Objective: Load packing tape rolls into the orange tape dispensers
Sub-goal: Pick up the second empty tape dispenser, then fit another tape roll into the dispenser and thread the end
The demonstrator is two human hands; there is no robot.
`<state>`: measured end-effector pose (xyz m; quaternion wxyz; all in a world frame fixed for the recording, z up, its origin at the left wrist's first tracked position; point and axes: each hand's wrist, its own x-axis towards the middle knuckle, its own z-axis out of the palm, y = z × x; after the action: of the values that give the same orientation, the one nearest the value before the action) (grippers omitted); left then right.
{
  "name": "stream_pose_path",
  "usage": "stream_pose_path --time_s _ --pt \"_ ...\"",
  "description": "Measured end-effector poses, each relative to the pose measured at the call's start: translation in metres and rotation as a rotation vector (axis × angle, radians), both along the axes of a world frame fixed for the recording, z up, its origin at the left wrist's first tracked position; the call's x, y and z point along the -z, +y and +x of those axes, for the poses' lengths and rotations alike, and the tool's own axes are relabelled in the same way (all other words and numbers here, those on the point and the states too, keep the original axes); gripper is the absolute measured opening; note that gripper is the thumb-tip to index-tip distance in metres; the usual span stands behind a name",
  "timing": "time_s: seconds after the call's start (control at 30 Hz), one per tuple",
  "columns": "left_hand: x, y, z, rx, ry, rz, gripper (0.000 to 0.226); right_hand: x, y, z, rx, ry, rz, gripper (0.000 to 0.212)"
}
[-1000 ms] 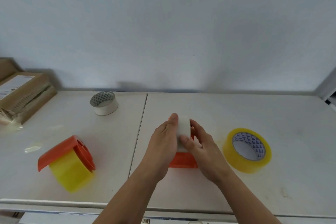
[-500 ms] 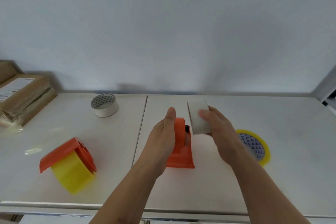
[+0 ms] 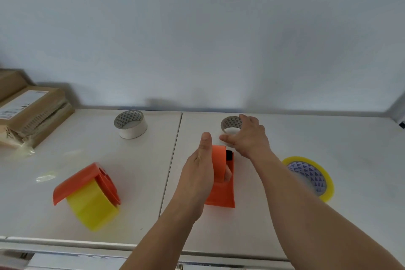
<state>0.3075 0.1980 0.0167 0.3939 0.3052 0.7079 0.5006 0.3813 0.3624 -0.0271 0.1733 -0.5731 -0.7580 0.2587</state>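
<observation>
My left hand (image 3: 197,173) grips an empty orange tape dispenser (image 3: 220,195) standing upright at the table's centre. Just beyond it, a white tape roll (image 3: 230,125) lies flat on the table, and my right hand (image 3: 252,138) curls around it with thumb and fingers on its sides. A second orange dispenser (image 3: 74,184) lies at the near left with a yellow tape roll (image 3: 92,208) loaded in it. A loose yellow roll (image 3: 311,173) lies flat at the right, partly behind my right forearm. Another white roll (image 3: 130,124) sits at the far left-centre.
Cardboard boxes (image 3: 32,112) are stacked at the far left against the wall. A scrap of clear tape (image 3: 45,176) lies near the loaded dispenser. The white table (image 3: 328,138) has a seam down the middle and a front edge close to me.
My right hand pulled the white roll off the central dispenser, carried it away from me and set it flat on the table. My left hand stayed on the dispenser.
</observation>
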Motion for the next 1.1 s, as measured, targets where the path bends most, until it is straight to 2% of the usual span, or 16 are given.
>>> stream_pose_path --time_s 0.23,0.33,0.53,0.73,0.8,0.87,0.93,1.03,1.1 --pt "0.002 -0.002 0.001 0.011 0.020 0.004 0.088 0.007 0.008 -0.007 0.000 -0.080 0.025 0.094" --pt "0.004 -0.003 0.000 0.007 0.012 0.006 0.087 -0.003 0.002 -0.003 0.019 -0.041 0.001 0.093" --pt "0.011 -0.001 0.002 -0.011 -0.019 0.046 0.088 -0.014 -0.066 0.057 0.200 0.019 0.124 0.061" --pt "0.015 0.003 0.002 -0.033 -0.029 0.081 0.088 -0.001 -0.109 0.090 0.375 -0.112 0.148 0.052" --pt "0.015 0.004 0.002 -0.042 -0.049 0.079 0.085 -0.002 -0.114 0.094 0.365 -0.189 0.111 0.054" --pt "0.014 0.005 0.001 -0.049 -0.049 0.080 0.080 -0.001 -0.116 0.099 0.311 -0.359 0.062 0.054" --pt "0.014 0.005 0.002 -0.042 -0.040 0.087 0.080 -0.003 -0.116 0.102 0.242 -0.449 0.070 0.042" --pt "0.015 0.004 0.002 -0.036 -0.043 0.095 0.081 -0.010 -0.115 0.104 0.185 -0.396 0.017 0.037" --pt "0.014 0.004 0.002 -0.031 -0.048 0.095 0.081 -0.017 -0.115 0.103 0.189 -0.218 -0.037 0.044"
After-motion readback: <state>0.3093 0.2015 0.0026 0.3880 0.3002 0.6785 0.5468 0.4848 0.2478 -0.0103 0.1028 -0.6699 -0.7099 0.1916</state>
